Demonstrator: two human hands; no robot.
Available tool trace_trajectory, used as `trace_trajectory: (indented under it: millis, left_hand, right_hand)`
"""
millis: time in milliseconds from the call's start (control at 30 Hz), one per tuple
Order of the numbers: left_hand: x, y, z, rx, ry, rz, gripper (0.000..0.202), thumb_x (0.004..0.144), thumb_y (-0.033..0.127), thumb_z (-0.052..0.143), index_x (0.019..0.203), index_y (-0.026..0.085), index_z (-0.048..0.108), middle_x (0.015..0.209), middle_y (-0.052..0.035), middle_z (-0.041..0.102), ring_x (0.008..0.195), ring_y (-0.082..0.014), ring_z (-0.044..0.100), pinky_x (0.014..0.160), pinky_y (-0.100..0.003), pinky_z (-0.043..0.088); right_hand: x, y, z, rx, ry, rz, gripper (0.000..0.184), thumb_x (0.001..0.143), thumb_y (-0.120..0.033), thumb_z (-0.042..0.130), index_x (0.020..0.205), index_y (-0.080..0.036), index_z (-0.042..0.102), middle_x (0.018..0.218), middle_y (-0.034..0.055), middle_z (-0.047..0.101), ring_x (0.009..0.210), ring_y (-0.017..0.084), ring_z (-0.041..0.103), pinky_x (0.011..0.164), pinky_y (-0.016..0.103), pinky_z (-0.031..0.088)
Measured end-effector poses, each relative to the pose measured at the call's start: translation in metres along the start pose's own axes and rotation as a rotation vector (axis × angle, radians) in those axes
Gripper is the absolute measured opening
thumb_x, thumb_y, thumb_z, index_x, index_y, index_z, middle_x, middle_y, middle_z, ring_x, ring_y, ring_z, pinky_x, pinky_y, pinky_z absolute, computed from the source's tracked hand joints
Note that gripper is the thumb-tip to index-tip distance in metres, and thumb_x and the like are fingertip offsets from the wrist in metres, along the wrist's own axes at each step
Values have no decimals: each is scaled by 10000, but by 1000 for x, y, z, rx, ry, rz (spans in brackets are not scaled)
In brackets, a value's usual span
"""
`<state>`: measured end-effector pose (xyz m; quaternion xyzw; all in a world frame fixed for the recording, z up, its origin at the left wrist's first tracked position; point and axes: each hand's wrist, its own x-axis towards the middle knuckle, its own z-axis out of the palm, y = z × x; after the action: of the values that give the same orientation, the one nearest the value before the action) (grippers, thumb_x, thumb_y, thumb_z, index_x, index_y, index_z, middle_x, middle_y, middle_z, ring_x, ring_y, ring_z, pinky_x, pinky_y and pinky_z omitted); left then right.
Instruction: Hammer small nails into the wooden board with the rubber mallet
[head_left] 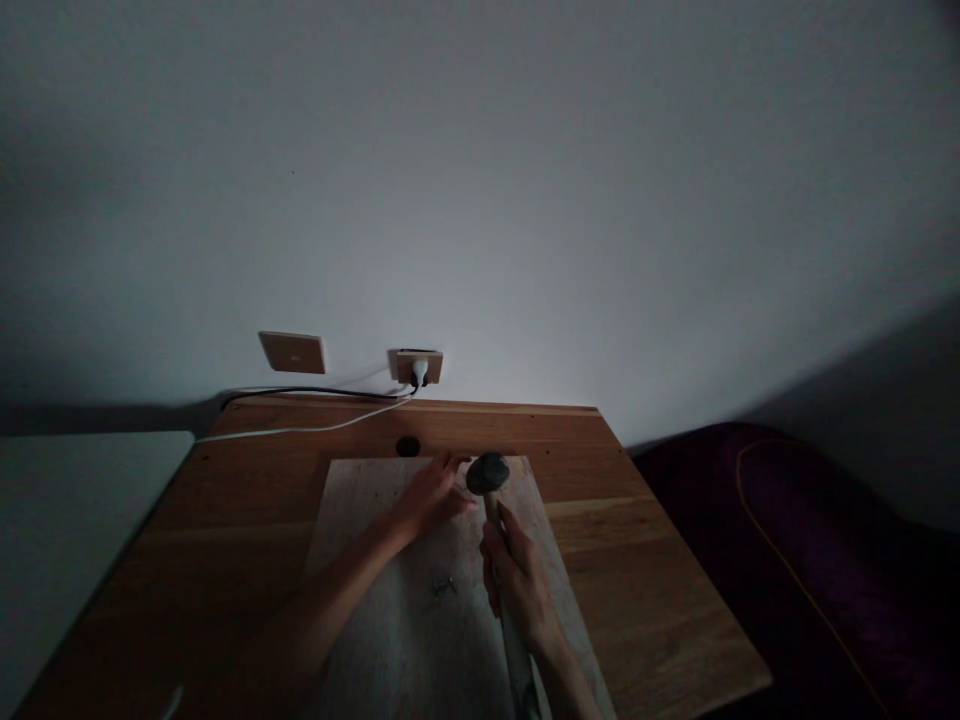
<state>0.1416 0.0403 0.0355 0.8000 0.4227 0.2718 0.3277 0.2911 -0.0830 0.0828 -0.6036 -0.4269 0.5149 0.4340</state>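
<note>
My right hand (519, 578) is wrapped round the handle of a hammer (488, 475), whose dark head hangs just over the far part of a pale wooden board (375, 620). Just left of the hammer head, my left hand (429, 494) rests on the board with its fingertips pinched together. What they pinch is too small to see. A few loose nails (442, 585) lie on the board between my two arms.
The board lies on a brown wooden table (645, 590) set against a white wall. A round cable hole (408, 446) is in the table's far part. Two wall plates, one with a plug (418, 368), and cables (315, 395) run along the back edge. A dark cushion (810, 560) is at right.
</note>
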Motion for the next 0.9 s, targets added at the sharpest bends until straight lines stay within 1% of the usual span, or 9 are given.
trace_trajectory:
  millis: [100,233,333,433,500,633,733,800,900]
  left_hand:
    - [0,-2,3,14,6,6,685,791,260,837,1388,269,502,1400,-100,566,1267,-307,618,1053,-436,522]
    - [1,-4,5,49,-2,34,634,814,260,825,1369,252,518,1370,-104,573,1263,-310,620,1060,-440,520]
    - [0,-5,5,63,5,41,539,850,242,791,1335,233,557,1319,-102,594,1206,-300,641,1037,-432,528]
    - [0,-6,6,70,12,48,284,915,259,727,1183,220,642,1239,-81,618,1115,-267,664,984,-398,540]
    - [0,-7,7,93,5,50,129,948,264,693,1062,206,681,1177,-76,628,1063,-252,670,952,-378,542]
    - [2,-9,8,112,15,55,61,957,244,677,957,190,705,1125,-78,633,1033,-242,669,925,-352,538]
    - [2,-8,7,80,3,65,88,973,238,639,946,192,708,1119,-73,638,1023,-233,671,928,-349,537]
    - [1,-7,5,55,-6,67,127,961,242,646,1067,200,702,1180,-83,631,1074,-250,666,968,-377,535]
    - [0,-4,3,18,2,65,523,859,240,756,1349,239,575,1335,-102,579,1235,-300,615,1049,-436,522]
  right_hand:
    - [3,5,2,-27,-8,17,561,927,-647,576,1232,-177,533,579,-121,460,341,63,361,288,166,300]
    - [5,10,3,-26,16,6,589,938,-632,562,1306,-175,512,559,-129,448,343,71,363,292,165,302]
    - [4,11,2,-21,30,27,599,912,-648,595,1288,-186,529,582,-114,482,355,76,391,293,168,318]
    - [-1,9,-1,4,91,35,579,890,-685,604,1202,-199,552,548,-123,454,347,76,375,292,169,312]
    - [-5,8,-4,18,120,35,547,871,-709,612,1091,-212,556,529,-128,432,341,70,353,288,167,303]
    - [-11,7,-9,33,130,39,516,851,-733,629,918,-235,511,521,-123,430,348,57,336,292,160,299]
    - [-10,6,-8,45,120,30,516,860,-726,631,963,-232,525,527,-120,439,350,62,345,291,160,303]
    - [-8,5,-6,51,99,19,530,881,-707,621,1077,-219,550,546,-118,451,349,67,355,289,164,310]
    - [-3,4,0,51,61,6,610,907,-664,609,1296,-199,533,577,-120,463,347,68,362,289,165,315]
